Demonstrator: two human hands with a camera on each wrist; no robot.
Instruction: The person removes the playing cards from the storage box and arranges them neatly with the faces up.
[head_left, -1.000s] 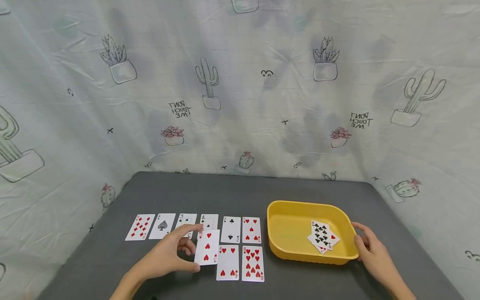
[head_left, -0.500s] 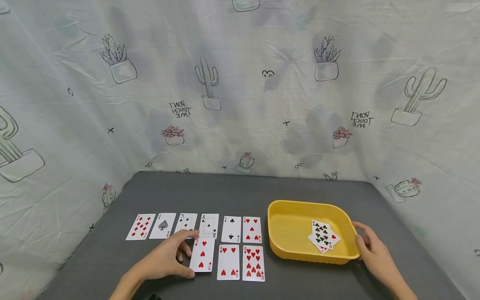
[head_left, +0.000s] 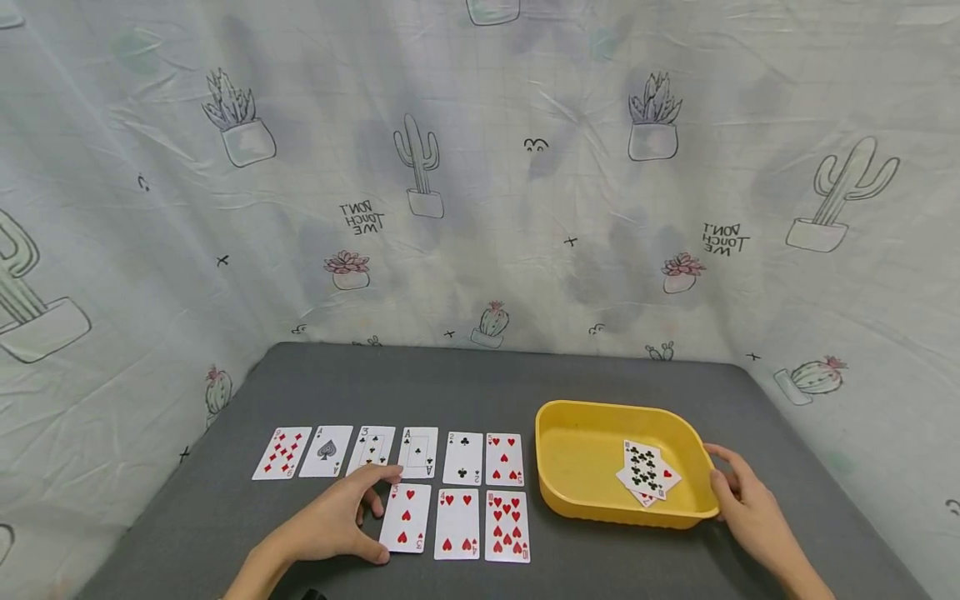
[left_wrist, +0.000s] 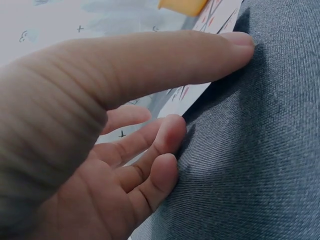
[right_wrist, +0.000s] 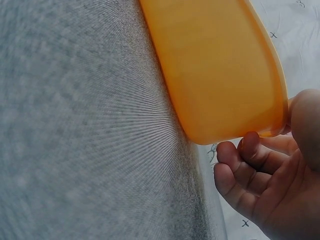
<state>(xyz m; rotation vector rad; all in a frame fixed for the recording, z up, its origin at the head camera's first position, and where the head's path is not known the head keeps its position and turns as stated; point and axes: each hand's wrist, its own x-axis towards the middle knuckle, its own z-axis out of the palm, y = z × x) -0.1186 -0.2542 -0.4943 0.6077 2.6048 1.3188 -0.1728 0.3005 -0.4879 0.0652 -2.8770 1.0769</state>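
My left hand [head_left: 333,521] holds the three of hearts playing card [head_left: 406,518] by its left side, thumb at the near corner and index finger by the far edge. Low over the dark table, the card lies left of the four of hearts [head_left: 457,524] and ten of hearts [head_left: 507,527]. In the left wrist view the thumb [left_wrist: 200,55] covers part of the cards. My right hand [head_left: 753,508] grips the right end of a yellow plastic tray [head_left: 592,510], with curled fingers [right_wrist: 252,150] against its wall.
Behind runs a row of cards: nine of diamonds [head_left: 282,453], ace of spades [head_left: 326,451], three of clubs [head_left: 372,447], ace of clubs [head_left: 417,452], two of clubs [head_left: 462,458] and five of hearts [head_left: 505,460]. A few overlapping cards [head_left: 643,468] lie in the tray. A printed curtain [head_left: 480,208] hangs behind.
My left hand has moved the three of hearts toward me and slightly left, down to the near row, uncovering the ace of clubs. The right hand and tray have stayed put.
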